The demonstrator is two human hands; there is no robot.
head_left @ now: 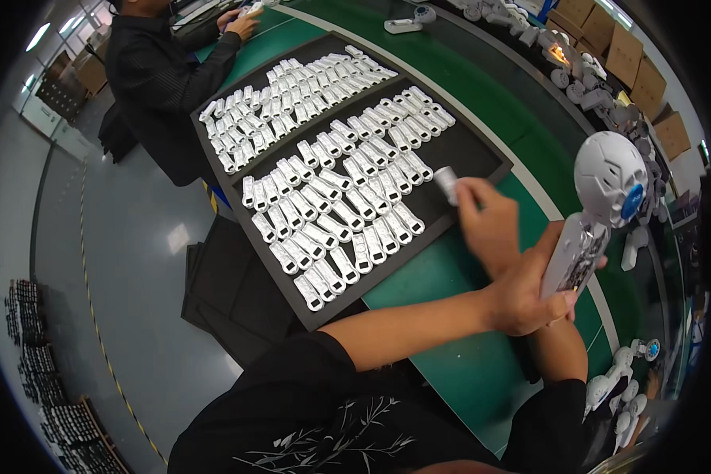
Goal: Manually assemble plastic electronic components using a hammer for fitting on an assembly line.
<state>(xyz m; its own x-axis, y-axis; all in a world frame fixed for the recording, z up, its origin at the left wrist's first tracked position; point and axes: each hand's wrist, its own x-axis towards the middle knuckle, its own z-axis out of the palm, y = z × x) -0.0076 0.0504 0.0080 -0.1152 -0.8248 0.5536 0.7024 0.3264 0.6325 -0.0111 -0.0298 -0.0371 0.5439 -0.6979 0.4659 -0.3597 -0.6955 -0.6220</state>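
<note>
I note left hand clamped round handle of white round-headed device, held upright above green bench. Right hand pinches small white part over black tray. I judge risk: pinch looks light, part may drop among white pieces, or device tilt from grip.

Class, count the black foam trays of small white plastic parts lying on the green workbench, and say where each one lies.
2. One black foam tray lies farther along the green workbench, near the other person; the second lies beside it, nearer the person's hands. More could be hidden.
</note>
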